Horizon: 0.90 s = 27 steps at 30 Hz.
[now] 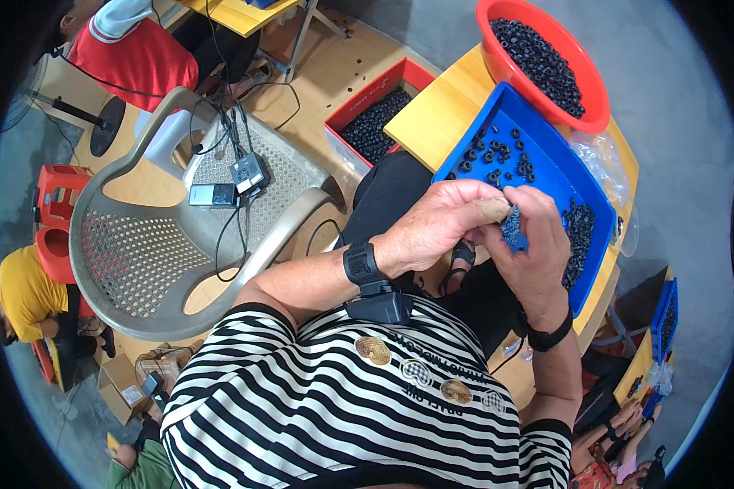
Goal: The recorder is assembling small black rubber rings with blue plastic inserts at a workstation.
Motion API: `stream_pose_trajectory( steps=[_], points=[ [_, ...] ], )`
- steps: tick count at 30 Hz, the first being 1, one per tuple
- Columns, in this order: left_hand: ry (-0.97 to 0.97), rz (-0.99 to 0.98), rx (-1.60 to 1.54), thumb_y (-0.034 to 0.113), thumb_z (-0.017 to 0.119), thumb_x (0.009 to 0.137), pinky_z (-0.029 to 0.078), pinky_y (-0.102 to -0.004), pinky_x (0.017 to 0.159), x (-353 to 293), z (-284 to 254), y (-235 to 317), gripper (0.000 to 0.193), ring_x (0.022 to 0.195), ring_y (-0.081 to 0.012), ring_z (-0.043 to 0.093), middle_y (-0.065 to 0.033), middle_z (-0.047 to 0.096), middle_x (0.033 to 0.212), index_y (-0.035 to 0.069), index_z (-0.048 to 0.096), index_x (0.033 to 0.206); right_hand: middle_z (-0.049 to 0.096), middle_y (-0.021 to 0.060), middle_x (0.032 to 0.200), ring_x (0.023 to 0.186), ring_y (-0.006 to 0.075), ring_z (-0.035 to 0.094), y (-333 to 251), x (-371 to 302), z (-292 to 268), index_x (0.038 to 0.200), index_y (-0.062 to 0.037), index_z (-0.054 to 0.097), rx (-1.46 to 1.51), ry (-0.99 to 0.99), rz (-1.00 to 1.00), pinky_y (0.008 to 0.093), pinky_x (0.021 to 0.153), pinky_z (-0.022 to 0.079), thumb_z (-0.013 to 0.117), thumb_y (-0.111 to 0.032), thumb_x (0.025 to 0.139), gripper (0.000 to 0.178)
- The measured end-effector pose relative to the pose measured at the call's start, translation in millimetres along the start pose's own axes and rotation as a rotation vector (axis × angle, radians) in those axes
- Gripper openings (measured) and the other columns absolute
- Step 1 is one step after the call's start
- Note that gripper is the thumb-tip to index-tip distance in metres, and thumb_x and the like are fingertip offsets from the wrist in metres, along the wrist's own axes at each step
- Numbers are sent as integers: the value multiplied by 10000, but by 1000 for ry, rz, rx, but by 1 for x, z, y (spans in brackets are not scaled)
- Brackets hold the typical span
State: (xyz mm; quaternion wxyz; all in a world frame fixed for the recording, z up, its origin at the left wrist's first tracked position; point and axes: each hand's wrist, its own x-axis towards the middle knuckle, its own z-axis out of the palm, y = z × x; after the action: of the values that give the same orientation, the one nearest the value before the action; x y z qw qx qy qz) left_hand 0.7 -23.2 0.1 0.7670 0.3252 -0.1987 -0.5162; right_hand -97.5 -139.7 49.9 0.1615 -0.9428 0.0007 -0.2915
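My left hand (442, 224) and my right hand (537, 248) meet over the near edge of a blue tray (575, 175). Both are closed, with thumbs and fingertips pinched together. A tan cover wraps the left thumb (493, 210). Whatever small piece they hold is hidden by the fingers. Between the hands shows a speckled blue patch (512, 230) that I cannot identify. Small black ring-shaped parts (497, 155) lie scattered in the tray's far left part. A denser heap of small dark parts (577, 236) fills its right side, beyond my right hand.
A red basin (599, 102) full of black rings stands behind the tray on the yellow table (448, 94). Clear plastic bags (603, 163) lie beside the tray. A red box (334, 126) of black parts sits on the floor. Left is a grey chair (130, 301) with devices and cables. Other people sit around.
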Motion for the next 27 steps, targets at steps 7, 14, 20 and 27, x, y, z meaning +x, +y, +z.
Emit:
stream_pose_trajectory(
  steps=[7,14,20,27],
  points=[
    [-29,-46,121,163,548,921,497,-221,688,1,-3,10,164,749,-74,586,-2,612,818,24,624,966,608,149,976,829,301,628,7,-4,5,1024,-33,577,12,46,-21,345,703,532,760,-70,655,414],
    [-19,-83,177,104,592,890,494,-207,632,-6,5,11,135,709,-67,595,-36,646,841,10,641,973,620,151,951,796,293,637,10,-6,1,1023,-19,579,24,26,37,334,637,537,771,-173,684,420],
    [15,82,311,55,614,868,492,-199,631,-5,14,9,160,725,-53,586,-23,638,815,-22,628,1007,618,165,926,782,304,638,13,-3,-2,1023,-4,573,-36,68,-77,341,643,542,770,-244,685,459],
    [45,170,496,31,602,863,482,-196,643,-7,21,11,191,743,-40,570,-9,638,830,-29,622,1043,614,166,909,764,304,635,13,-3,-5,1021,11,569,-73,81,-167,348,634,544,758,-235,701,445]
  ],
)
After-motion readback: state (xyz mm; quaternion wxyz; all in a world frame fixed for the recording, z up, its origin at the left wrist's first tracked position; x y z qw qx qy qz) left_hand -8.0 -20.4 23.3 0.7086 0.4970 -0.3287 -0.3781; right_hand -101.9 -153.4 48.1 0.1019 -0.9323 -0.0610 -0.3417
